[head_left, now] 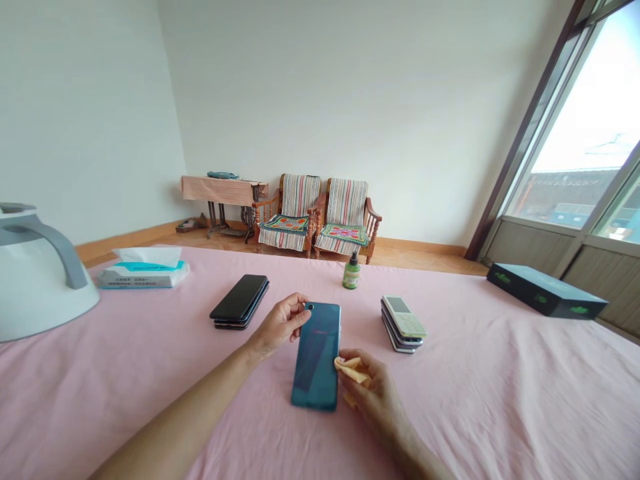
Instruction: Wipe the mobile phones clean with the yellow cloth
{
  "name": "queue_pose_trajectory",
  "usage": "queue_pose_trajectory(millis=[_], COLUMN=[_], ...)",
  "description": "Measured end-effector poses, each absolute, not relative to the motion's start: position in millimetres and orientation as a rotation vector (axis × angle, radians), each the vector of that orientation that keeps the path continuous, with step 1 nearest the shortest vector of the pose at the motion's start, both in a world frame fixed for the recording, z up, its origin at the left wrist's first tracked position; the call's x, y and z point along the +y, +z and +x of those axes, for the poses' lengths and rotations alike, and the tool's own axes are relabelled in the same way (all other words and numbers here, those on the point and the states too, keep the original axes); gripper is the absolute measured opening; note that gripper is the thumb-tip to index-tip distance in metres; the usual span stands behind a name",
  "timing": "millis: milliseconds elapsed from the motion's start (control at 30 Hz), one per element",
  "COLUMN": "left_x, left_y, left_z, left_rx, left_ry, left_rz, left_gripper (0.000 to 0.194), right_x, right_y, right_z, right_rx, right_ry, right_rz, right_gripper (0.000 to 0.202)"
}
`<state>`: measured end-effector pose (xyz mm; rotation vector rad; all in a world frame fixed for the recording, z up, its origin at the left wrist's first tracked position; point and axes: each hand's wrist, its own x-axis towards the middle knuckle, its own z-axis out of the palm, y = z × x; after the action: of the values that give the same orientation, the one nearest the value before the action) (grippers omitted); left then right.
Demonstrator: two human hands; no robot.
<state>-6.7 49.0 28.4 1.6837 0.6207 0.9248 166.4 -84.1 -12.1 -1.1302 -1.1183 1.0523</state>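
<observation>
Hands, head view: two, both engaged. Left hand (pixel 280 325): fingers and thumb closed on the upper left corner of a blue-green smartphone (pixel 316 357), thumb over the back beside the camera lens. Right hand (pixel 377 390): fingers drawn in narrow around a folded yellow cloth (pixel 354 370), set against the phone's right edge.

Smartphone: one, between the hands at the near middle of the pink tablecloth (pixel 115 387), back facing up; whether its lower end touches the tablecloth cannot be told.

Phone stack, left (pixel 240 300): several handsets, black screen uppermost. Phone stack, right (pixel 404 323): several handsets, pale keypad phone on top. Neither is in contact with a hand.

Progress, by judgement: mid-course, one phone being wiped, its edge in hand. Which stack is finished and which is waiting cannot be told; the wiping of this phone seems not yet complete.

Also on the tablecloth: green pump bottle (pixel 351 273), far middle; tissue pack (pixel 143 273), far left; white-and-grey kettle (pixel 40 293), left; black box (pixel 545 290), far right.
</observation>
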Motion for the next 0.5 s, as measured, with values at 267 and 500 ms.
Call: queue_pose_trajectory(millis=[267, 500], left_x=[46.5, 7.8], left_y=[18.7, 27.0], left_z=[7.1, 20.3], left_rx=[0.702, 0.742], left_ry=[0.998, 1.119], left_rz=[1.778, 2.042], left_gripper=[0.044, 0.059], right_x=[-81.1, -81.5], right_y=[-13.1, 2.6], right_z=[168.3, 177.7], right_rx=[-1.041, -0.848], right_ry=[1.074, 1.079], right_rz=[-1.135, -1.182], right_gripper=[0.039, 0.040])
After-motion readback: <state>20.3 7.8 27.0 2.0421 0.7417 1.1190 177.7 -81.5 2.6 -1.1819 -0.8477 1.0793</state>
